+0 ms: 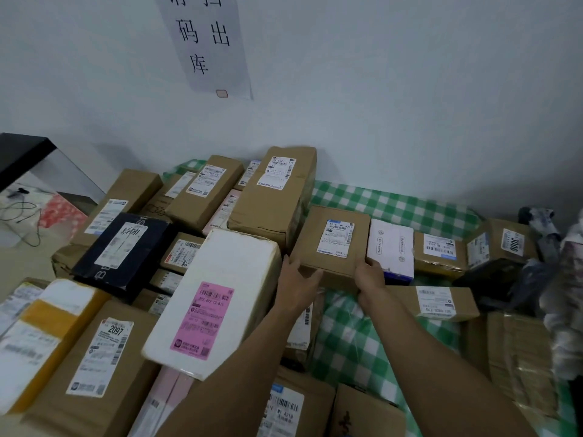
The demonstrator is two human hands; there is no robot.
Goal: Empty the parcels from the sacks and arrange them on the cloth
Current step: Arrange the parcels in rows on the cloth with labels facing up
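Left hand pressed flat against, right hand gripped, flat brown cardboard box; probably squaring it against white rectangular carton beyond right hand.

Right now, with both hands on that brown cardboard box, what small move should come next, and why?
Probably settle the brown cardboard box squarely beside the small white box and let go: the left hand and right hand hold its near corners, and it lines up with the row on the green checked cloth.
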